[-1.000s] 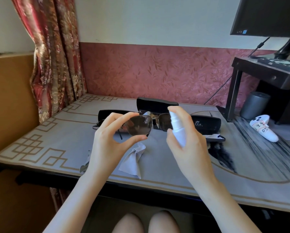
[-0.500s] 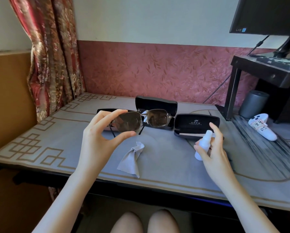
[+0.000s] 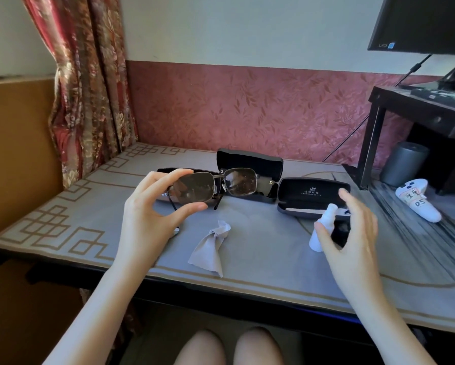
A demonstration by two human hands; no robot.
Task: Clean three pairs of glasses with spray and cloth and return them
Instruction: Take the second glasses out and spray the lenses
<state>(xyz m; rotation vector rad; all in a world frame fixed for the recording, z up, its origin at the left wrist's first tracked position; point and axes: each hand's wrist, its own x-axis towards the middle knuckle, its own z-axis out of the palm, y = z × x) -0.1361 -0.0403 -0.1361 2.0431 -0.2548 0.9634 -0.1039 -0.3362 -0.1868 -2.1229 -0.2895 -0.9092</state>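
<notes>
The table (image 3: 260, 256) lies under both hands, with open cases (image 3: 250, 162) just beyond them, apparently waiting to take the pairs back. The left hand (image 3: 147, 219) pinches the glasses (image 3: 194, 188) by one rim, thumb below and fingers above, raised off the table so the lenses face the person, probably for wiping. The lenses are brown-tinted and speckled with droplets in a thin metal frame. The right hand (image 3: 352, 238) is spread wide, thumb against the standing spray bottle (image 3: 323, 225). Between the hands lies the crumpled cloth (image 3: 210, 248), within easy reach.
</notes>
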